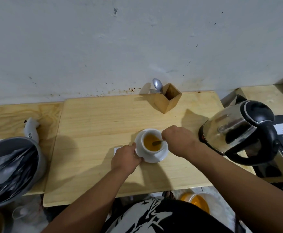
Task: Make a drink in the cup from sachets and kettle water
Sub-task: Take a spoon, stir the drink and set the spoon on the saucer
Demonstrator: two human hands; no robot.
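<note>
Our left hand [126, 158] grips the near-left rim of the saucer [160, 156], thumb on top and fingers curled under its edge, so it is closed on the saucer. Our right hand [177, 140] hangs just right of the cup [150, 151], fingers pinched together on the handle of a spoon [157, 142] whose bowl dips into the drink [150, 144].

We see the white cup standing upright on the saucer, near the middle of the table [95, 132], filled with an orange-brown liquid. Peeking out from under our left hand, a pale flat sachet [116, 149] lies on the wood just beside the saucer; we cannot tell whether it is opened.

To our right stands the kettle [238, 130], steel-bodied with a black lid and handle, well apart from the cup. To our left, at the edge of the view, a grey bin [40, 158] holds dark crumpled wrappers.

Farther back, near the wall [103, 47], a square wooden holder [166, 100] stands with a second spoon [157, 84] leaning out of it.
</note>
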